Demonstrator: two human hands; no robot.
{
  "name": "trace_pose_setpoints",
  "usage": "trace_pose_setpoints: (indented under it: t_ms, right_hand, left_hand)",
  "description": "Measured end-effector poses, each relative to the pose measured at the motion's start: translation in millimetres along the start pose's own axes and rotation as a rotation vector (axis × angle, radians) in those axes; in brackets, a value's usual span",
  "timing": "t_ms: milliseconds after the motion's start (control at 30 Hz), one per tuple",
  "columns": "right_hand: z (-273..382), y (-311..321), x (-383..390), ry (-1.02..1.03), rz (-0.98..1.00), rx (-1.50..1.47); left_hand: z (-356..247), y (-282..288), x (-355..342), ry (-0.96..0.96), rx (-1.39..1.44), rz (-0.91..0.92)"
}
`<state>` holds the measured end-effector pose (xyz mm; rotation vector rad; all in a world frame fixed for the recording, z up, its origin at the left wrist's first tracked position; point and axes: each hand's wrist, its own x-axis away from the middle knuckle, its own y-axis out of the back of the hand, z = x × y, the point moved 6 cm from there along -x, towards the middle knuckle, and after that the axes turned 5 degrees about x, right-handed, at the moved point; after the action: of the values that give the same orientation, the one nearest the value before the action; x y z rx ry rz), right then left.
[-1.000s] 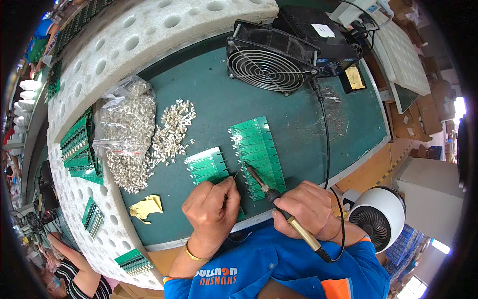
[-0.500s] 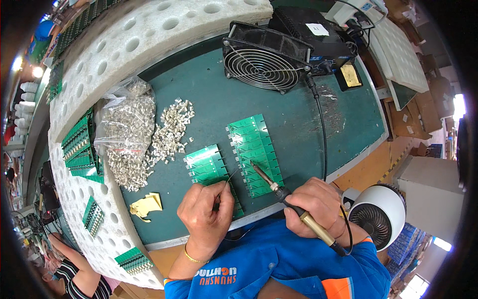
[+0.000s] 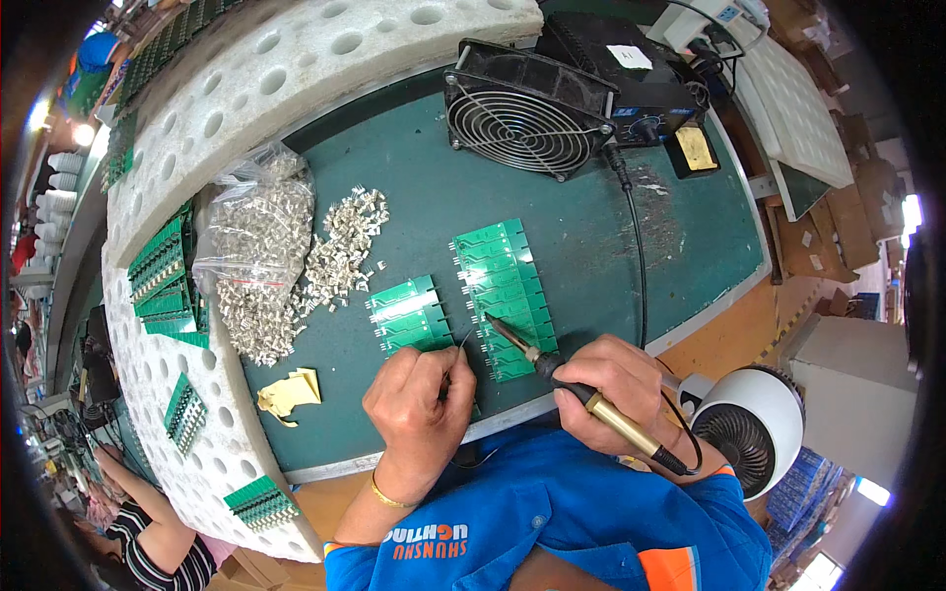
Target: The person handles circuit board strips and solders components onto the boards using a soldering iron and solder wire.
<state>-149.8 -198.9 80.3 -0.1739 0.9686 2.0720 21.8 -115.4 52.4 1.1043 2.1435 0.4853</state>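
My right hand (image 3: 616, 389) grips a soldering iron (image 3: 619, 424) with a gold-coloured handle. Its tip rests at or just over the left, pinned edge of a green circuit board panel (image 3: 505, 271); contact cannot be made out. My left hand (image 3: 419, 402) pinches a thin wire (image 3: 466, 341), which looks like solder, its end close to the same edge. Partly under that hand lies a second green panel (image 3: 409, 303), its lower part hidden. Both panels carry small metal pins along their left sides.
Small metal connectors (image 3: 345, 241) lie heaped beside a clear plastic bag (image 3: 261, 212) full of them. White foam (image 3: 222, 443) with several boards borders the left. A black fan (image 3: 522, 123), a soldering station (image 3: 641, 94) and a yellow sponge (image 3: 696, 150) stand behind. The iron's cable (image 3: 639, 251) crosses the mat.
The iron's tip has shifted slightly left, toward the pinned edge of the right panel. My left hand has moved a little right with the wire. The whole view has shifted slightly.
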Motion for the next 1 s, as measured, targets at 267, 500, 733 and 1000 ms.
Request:
trace_pose_setpoints:
  t_ms: [267,500,733,1000]
  right_hand:
    - [-1.5,-1.6,-0.4,-0.004,0.003,-0.002]
    - [-2.4,-2.6,-1.7,0.011,-0.001,-0.003]
    - [-2.5,-2.7,-2.5,0.002,0.011,-0.008]
    - [-2.3,-3.0,-2.7,0.025,0.010,-0.005]
  left_hand:
    - [0.9,-1.9,0.1,-0.001,-0.006,-0.002]
    - [1.1,-2.7,-0.1,0.000,-0.006,0.007]
    - [-1.0,-4.0,-2.3,0.016,0.004,-0.006]
    - [-1.8,-4.0,-3.1,0.010,0.000,0.007]
